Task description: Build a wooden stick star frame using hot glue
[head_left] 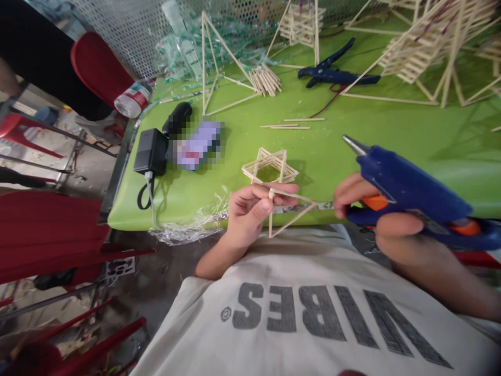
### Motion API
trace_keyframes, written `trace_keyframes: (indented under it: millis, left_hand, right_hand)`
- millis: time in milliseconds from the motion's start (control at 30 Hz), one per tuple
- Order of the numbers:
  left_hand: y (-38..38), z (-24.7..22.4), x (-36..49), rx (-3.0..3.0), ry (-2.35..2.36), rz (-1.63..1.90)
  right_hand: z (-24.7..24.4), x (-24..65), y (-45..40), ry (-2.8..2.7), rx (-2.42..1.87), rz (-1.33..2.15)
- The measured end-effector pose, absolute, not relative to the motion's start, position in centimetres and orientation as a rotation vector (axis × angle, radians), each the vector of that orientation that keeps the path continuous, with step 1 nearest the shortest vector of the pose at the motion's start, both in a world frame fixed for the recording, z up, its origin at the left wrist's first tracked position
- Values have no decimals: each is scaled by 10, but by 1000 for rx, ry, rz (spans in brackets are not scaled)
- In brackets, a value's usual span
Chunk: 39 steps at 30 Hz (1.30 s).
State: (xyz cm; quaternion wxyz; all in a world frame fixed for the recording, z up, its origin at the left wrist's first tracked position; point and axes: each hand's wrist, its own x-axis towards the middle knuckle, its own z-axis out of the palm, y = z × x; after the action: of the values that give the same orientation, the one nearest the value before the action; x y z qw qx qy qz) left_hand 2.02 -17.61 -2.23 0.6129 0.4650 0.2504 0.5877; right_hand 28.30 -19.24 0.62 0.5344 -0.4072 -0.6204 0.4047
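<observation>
My left hand (250,211) pinches one corner of a small triangle of wooden sticks (293,219) over the table's front edge. To its right, my right hand (395,224) is wrapped round the handle of a blue glue gun (415,183) with orange parts, its metal nozzle pointing up and left. The nozzle and the triangle are apart. Just beyond my left hand, a star-shaped stack of sticks (287,166) lies on the green table (219,193). Several loose sticks (291,126) lie farther back.
Blue cutters (332,73), a stick bundle (265,80) and stick frames (207,62) stand or lie at the back. A black charger (151,151) with a cable, a phone-like item (199,143) and crumpled clear plastic (188,230) are on the left. Beyond the left edge are red chairs (97,68) and a person's dark-clothed part.
</observation>
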Motion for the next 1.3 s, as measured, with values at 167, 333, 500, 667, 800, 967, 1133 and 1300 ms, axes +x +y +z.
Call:
trace_keyframes:
  millis: [167,333,500,667,800,967,1133,1300]
  left_hand:
    - [-178,-25,19,1077,578,1368]
    - [-180,-22,19,1105,549,1307]
    - [-180,-23,18,1152,581,1316]
    - [-180,-24,19,1155,519,1315]
    - [-181,-22,20,1136,587,1270]
    - [-181,-24,21,1138,537,1288]
    - [-182,-25,20,1138,535,1285]
    - [-182,-22,22,1104,571,1270]
  right_hand:
    - [12,279,-205,-1657,-754,1023]
    - [17,276,-204,-1869,-693,944]
    - [18,265,-205,-1829,-692,914]
    - [21,259,-208,-1805,-743,919]
    - [20,261,-210,-1811,-760,925]
    - [16,263,-209,-1813,-743,920]
    - [17,261,-209,-1817,-759,905]
    - [18,260,-209,-1853,-788,872]
